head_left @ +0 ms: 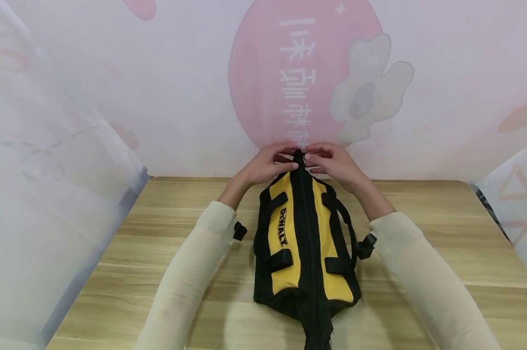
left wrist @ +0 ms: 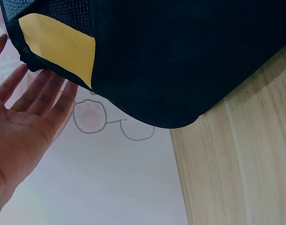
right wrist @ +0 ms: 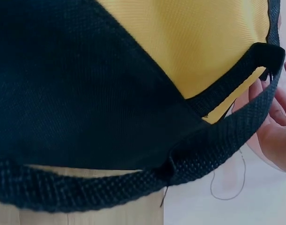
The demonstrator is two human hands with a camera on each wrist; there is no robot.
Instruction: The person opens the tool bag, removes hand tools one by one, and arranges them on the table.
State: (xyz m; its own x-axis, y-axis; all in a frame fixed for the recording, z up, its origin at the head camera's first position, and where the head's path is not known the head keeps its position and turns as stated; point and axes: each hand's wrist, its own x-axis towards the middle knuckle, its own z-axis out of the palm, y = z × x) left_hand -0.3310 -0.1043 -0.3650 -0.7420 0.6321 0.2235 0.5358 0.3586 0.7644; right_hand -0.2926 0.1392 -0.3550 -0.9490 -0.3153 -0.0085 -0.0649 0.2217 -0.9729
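Note:
A black and yellow DEWALT tool bag [head_left: 309, 233] lies lengthwise on the table, its black zipper strip running along the top. At its far end, my left hand [head_left: 267, 163] holds the raised zipper end between thumb and fingers. In the left wrist view, the left fingers [left wrist: 51, 91] reach behind the bag's edge. From the other side my right hand [head_left: 335, 165] pinches the same end, its thumb against the strip. Part of the right hand [right wrist: 276, 126] shows beyond a black webbing handle [right wrist: 217, 150] in the right wrist view. The zipper pull itself cannot be made out.
The wood-grain table [head_left: 167, 272] extends on both sides of the bag. A white printed sheet [head_left: 180, 97] stands right behind the hands, and another sheet [head_left: 49, 170] hangs at the left. The bag's near strap end [head_left: 317, 330] points toward me.

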